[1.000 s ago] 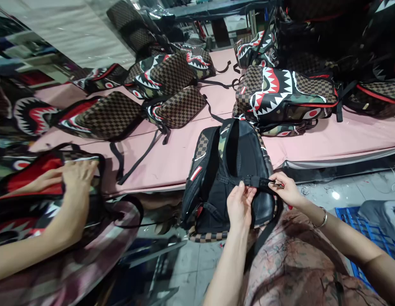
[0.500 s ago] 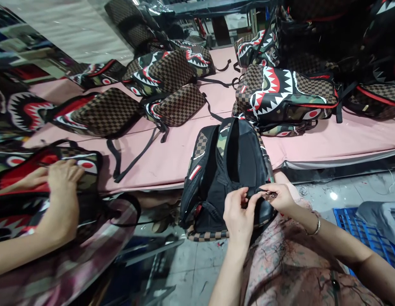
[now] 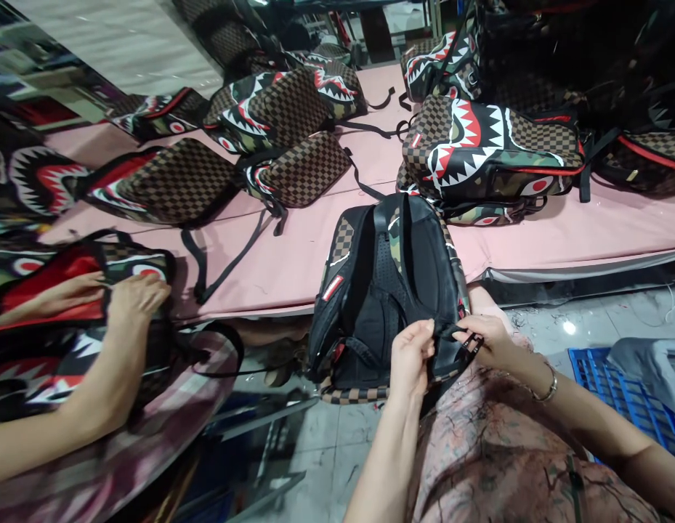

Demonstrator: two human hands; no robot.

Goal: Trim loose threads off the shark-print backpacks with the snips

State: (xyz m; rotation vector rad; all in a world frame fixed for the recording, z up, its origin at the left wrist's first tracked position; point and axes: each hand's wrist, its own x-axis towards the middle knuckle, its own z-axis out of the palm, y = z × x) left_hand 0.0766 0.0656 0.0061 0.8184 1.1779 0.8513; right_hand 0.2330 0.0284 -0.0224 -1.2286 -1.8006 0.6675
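A backpack (image 3: pixel 373 290) with a black padded back, camouflage patches and brown checked edging leans against the table edge, back panel facing me. My left hand (image 3: pixel 412 356) is closed in a pinch on the black shoulder strap (image 3: pixel 440 328) at the lower right of the back panel. Just to the right, my right hand (image 3: pixel 492 341) is closed around a dark slotted strap buckle (image 3: pixel 471 346); its fingers partly cover it. The two hands are a short gap apart, with strap between them.
On the pink-covered table (image 3: pixel 293 269) lie several similar shark-mouth bags, among them a large backpack (image 3: pixel 479 149) and a checked bag (image 3: pixel 179 181). At left, a co-worker's hands (image 3: pixel 133 298) work on an open red-lined bag (image 3: pixel 70 272). A blue crate (image 3: pixel 609 385) stands at right.
My left hand has closed its fingers and tilted more upright. My right hand has moved slightly right, showing more of the buckle. The co-worker's near hand has shifted right.
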